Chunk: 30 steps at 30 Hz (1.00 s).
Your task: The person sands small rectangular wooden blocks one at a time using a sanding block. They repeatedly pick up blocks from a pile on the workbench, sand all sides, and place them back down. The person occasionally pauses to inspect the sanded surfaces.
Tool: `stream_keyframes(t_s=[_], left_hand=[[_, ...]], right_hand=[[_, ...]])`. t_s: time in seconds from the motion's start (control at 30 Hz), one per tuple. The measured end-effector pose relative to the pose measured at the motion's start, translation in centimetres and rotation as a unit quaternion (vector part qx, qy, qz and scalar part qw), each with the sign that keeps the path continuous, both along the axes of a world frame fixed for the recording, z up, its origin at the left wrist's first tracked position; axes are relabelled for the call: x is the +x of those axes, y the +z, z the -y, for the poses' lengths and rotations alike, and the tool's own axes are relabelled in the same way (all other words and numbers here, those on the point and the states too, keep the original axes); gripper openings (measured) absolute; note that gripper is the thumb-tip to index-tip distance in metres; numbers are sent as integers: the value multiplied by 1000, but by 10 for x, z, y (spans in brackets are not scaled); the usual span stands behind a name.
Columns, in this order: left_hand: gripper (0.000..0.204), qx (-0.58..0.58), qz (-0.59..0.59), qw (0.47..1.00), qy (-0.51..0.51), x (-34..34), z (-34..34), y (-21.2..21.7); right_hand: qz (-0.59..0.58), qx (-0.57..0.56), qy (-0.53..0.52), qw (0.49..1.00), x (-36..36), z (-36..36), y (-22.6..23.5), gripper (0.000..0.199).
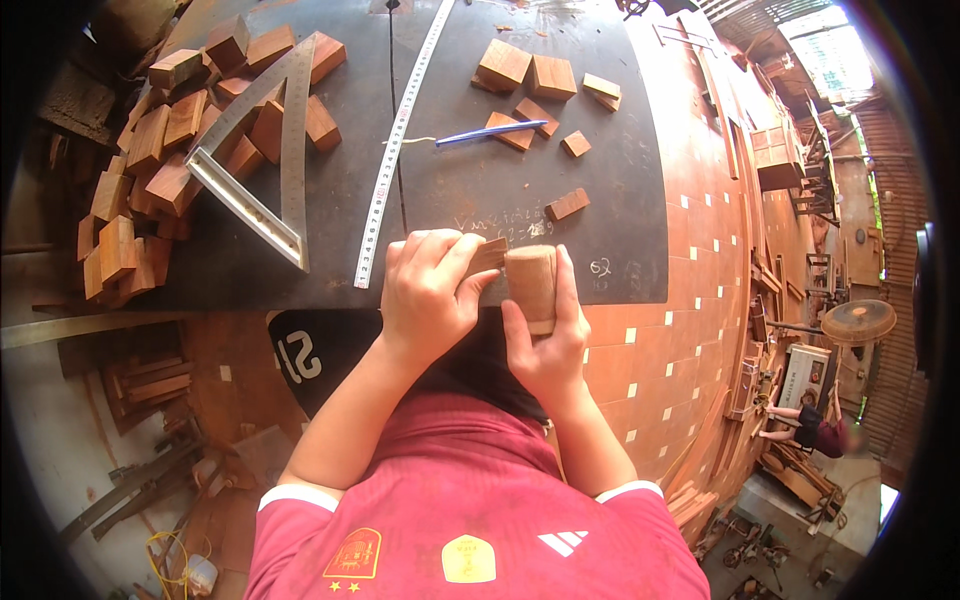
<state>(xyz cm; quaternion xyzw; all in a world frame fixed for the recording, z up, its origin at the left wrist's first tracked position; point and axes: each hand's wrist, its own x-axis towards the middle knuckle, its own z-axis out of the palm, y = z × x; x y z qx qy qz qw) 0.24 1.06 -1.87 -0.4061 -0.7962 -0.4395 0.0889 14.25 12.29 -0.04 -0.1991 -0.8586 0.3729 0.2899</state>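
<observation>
My left hand (430, 285) pinches a small brown wood block (489, 256) between thumb and fingers. Close beside it, my right hand (550, 335) grips a rounded, light brown piece (531, 280) that looks like a sanding block or short wood cylinder. Both pieces are held side by side over the near edge of the dark worktop (330, 290); whether they touch is hard to tell. Beyond my right hand lies a small notched wood block (568, 205). Several loose wood blocks (503, 66) sit farther off, and a blue pen (490, 132) rests across two of them.
At the left is a heap of wood blocks (150, 140) with a metal triangle square (294, 150) leaning over it. A white measuring tape (400, 140) runs along the worktop. Tiled floor (640, 400) extends right, where a fan (858, 319) and another person (815, 425) are visible.
</observation>
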Motion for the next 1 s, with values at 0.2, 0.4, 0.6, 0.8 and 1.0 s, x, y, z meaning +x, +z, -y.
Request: stream_keyframes(t_s=[0.2,0.4,0.6,0.8,1.0], left_hand=[[37,-8,-5,1000,3,2,0,3],[38,-15,-1,1000,1,2,0,1],[38,-8,-10,1000,3,1,0,5],[39,-10,-5,1000,0,1,-1,5],[38,-10,-7,1000,3,0,0,4]], right_hand=[[3,4,-1,1000,-26,-11,12,82],[-2,-40,7,999,0,-4,0,82],[-1,12,3,1000,-25,-15,8,81],[17,2,6,1000,-9,-8,9,82],[14,34,-9,999,-14,-4,9,82]])
